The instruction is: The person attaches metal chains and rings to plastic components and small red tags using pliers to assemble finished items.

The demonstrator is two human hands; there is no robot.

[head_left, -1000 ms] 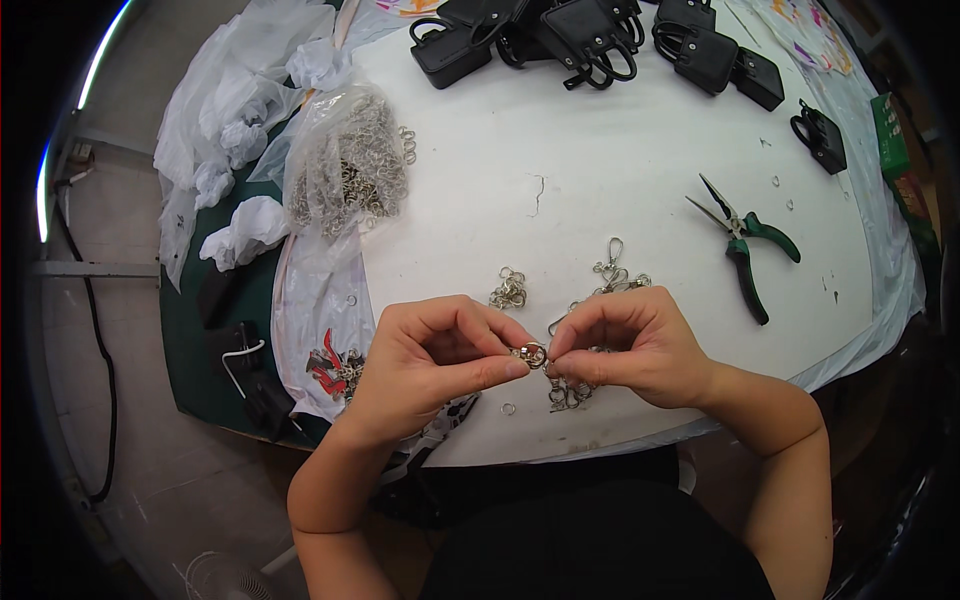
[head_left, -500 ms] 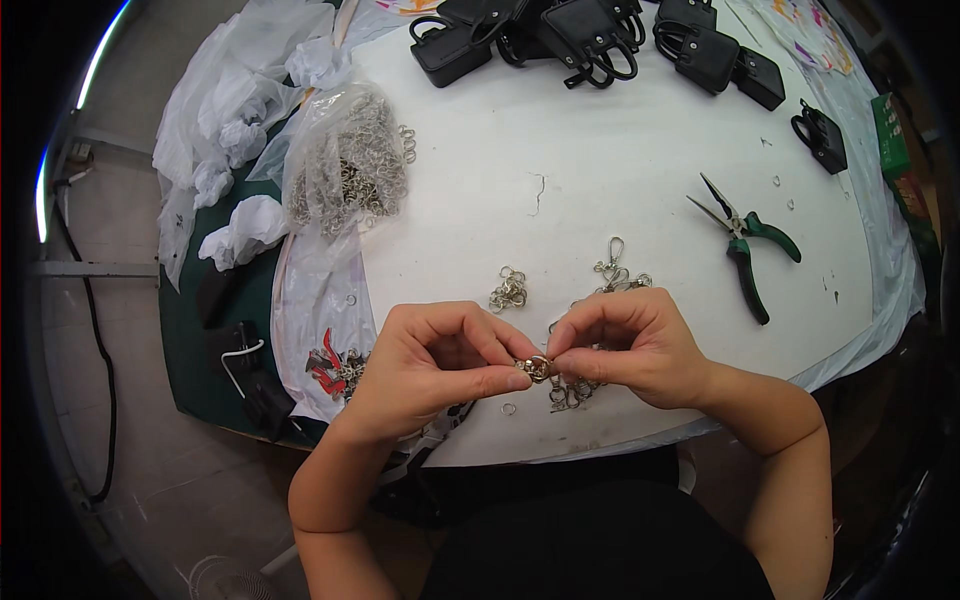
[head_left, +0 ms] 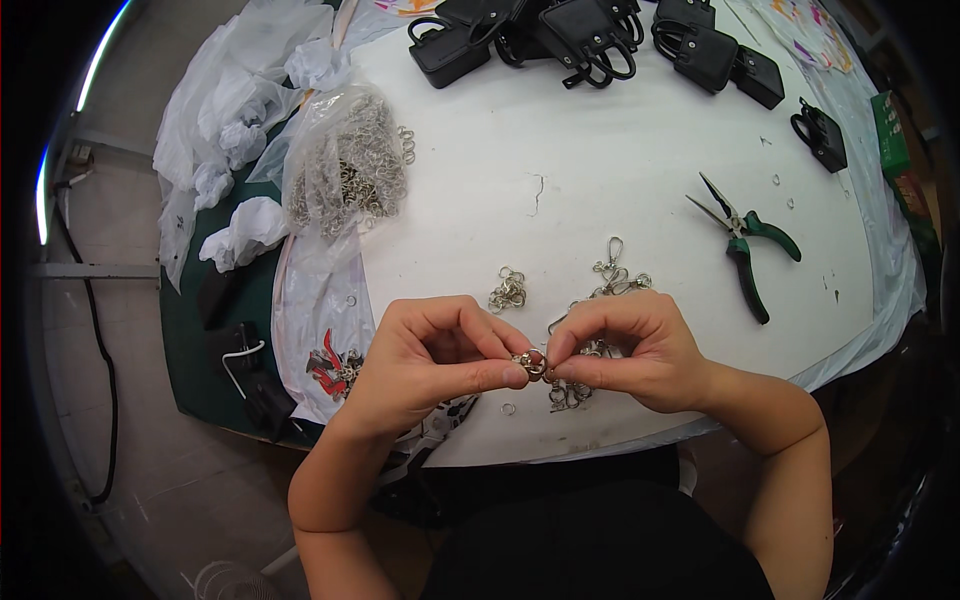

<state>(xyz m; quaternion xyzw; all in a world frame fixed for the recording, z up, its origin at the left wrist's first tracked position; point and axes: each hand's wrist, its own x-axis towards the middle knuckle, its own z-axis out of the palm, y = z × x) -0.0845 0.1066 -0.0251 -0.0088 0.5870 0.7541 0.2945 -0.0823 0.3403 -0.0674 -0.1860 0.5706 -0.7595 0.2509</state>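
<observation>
My left hand (head_left: 425, 352) pinches small silvery metal rings (head_left: 532, 364) between thumb and forefinger. Against the right side of these rings, the thumb and forefinger of my right hand (head_left: 640, 350) are closed in a pinch. The fingertips hide part of the rings, so how they are linked cannot be made out. Just beyond the hands lies a small heap of metal rings (head_left: 508, 289). A loose pile of swivel snap hooks (head_left: 615, 262) lies behind and under my right hand. One single ring (head_left: 508, 409) rests on the table in front of me.
Green-handled long-nose pliers (head_left: 742, 245) lie spread on the white table (head_left: 640, 160) at right. A clear plastic bag of rings (head_left: 348, 165) sits at left. Several small black cases (head_left: 700, 55) with loops line the far edge. Red and metal pieces (head_left: 330, 368) lie beside my left wrist.
Both hands stay in nearly the same place. The rings have tilted and shifted slightly left between the fingertips, showing more of one ring.
</observation>
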